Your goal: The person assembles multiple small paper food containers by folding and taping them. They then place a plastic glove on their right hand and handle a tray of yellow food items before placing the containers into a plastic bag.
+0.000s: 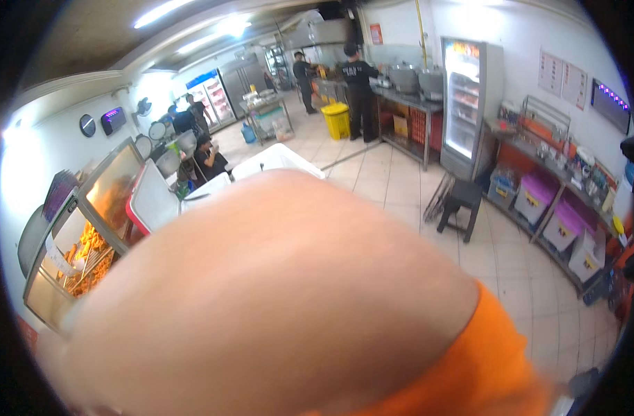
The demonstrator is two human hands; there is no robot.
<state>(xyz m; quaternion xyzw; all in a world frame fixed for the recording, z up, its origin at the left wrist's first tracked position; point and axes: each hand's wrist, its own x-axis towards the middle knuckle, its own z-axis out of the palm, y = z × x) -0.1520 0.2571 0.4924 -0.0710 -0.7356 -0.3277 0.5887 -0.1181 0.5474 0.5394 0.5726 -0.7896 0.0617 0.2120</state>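
Arm (282,284) and orange sleeve (487,360) fill the lower middle of our view, the bare skin blurred and very near the camera. We cannot tell whether the arm is our left or right one, nor whether our fingers are clenched, loose or grasping something, since neither hand shows clearly. Just beyond the arm on our left stands a lit display case (112,184), with orange-brown fried food (91,243) behind its glass. Beside it we see a tilted white panel with a red edge (154,197), and past the arm a white tub (282,158), partly covered by it. Farther off, a person in black (360,90) stands between a yellow bin (336,121) and a counter bearing large pots (403,78). To our right are a lit upright fridge (462,100), a black stool (462,197) and shelved boxes with purple lids (536,186).
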